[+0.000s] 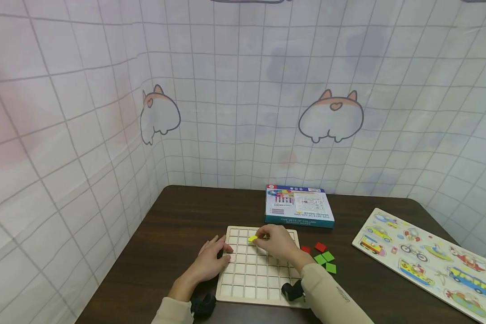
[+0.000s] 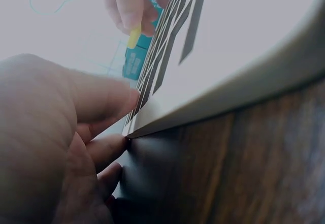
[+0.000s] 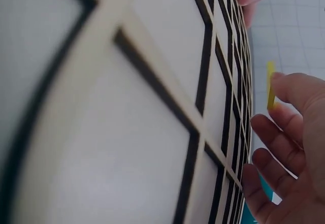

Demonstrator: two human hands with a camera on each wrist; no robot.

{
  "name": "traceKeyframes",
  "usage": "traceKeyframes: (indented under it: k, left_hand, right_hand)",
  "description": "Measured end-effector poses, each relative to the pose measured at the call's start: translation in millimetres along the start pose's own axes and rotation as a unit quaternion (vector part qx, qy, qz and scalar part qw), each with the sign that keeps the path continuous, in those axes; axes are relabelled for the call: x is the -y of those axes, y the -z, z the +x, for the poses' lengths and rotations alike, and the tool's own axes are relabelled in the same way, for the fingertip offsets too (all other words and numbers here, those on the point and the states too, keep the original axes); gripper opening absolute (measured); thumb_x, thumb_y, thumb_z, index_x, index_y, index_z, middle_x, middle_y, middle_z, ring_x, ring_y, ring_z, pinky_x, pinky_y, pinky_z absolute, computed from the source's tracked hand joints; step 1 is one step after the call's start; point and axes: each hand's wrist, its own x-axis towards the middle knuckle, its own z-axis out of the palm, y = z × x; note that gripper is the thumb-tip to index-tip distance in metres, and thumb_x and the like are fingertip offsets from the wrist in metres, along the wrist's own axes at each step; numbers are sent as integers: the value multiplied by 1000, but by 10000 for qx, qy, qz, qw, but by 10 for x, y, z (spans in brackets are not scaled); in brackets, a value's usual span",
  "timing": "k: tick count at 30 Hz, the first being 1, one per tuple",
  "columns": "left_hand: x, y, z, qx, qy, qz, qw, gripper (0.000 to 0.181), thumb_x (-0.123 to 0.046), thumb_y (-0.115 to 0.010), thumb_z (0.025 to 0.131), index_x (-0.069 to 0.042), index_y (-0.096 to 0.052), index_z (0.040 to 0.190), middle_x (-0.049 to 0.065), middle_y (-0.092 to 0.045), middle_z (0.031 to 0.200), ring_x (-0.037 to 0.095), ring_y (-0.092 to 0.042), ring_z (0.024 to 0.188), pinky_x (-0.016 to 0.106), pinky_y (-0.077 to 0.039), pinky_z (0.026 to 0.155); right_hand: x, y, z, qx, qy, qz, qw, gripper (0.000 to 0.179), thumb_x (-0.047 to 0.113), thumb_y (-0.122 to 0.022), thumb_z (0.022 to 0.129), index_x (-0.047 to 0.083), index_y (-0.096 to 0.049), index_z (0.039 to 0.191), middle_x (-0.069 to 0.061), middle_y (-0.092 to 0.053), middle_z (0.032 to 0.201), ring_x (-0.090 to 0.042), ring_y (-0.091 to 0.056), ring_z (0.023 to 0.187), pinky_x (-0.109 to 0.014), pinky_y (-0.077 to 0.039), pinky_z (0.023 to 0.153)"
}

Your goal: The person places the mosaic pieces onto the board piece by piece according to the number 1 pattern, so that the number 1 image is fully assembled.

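Note:
A pale wooden grid board [image 1: 247, 268] with square white cells lies on the dark table. My right hand [image 1: 276, 242] pinches a thin yellow tile [image 1: 252, 238] between thumb and forefinger over the board's upper part. In the right wrist view the yellow tile [image 3: 270, 84] stands on edge in the pinch, apart from the grid. At the board's left edge rests my left hand [image 1: 210, 260]. In the left wrist view its thumb [image 2: 109, 99] lies on the rim and the other fingers touch the side. Whether yellow tiles lie under the right hand is hidden.
Red tiles [image 1: 320, 247] and several green tiles [image 1: 330, 268] lie loose right of the board, partly behind the right forearm. A flat blue-and-white box [image 1: 299, 209] sits behind it. On the far right is a picture puzzle board [image 1: 425, 261]. A patterned curtain [image 1: 243, 112] surrounds the table.

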Motion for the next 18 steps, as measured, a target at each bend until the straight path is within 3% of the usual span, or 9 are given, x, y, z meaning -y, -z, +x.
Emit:
traceKeyframes:
  k: [8,18]
  left_hand:
    - [0,9,-12,-60,132,69,9999,20,-3,-54,93,-17,-66,99,18,-39,152,39,-24,145,60,-11,116]
    - [17,54,-24,11,217,-103,9997,13,-13,-61,93,-21,-66,101,13,-39,153,38,-23,145,70,-17,109]
  right_hand:
    - [-32,-58,49,-54,3,-301,9995,18,31,-73,87,16,-73,97,9,-65,89,-7,-56,78,-30,-50,72]
    - [-5,-66,43,-139,-82,-338,9993,18,29,-74,86,14,-72,98,8,-63,88,-9,-55,78,-30,-49,72]
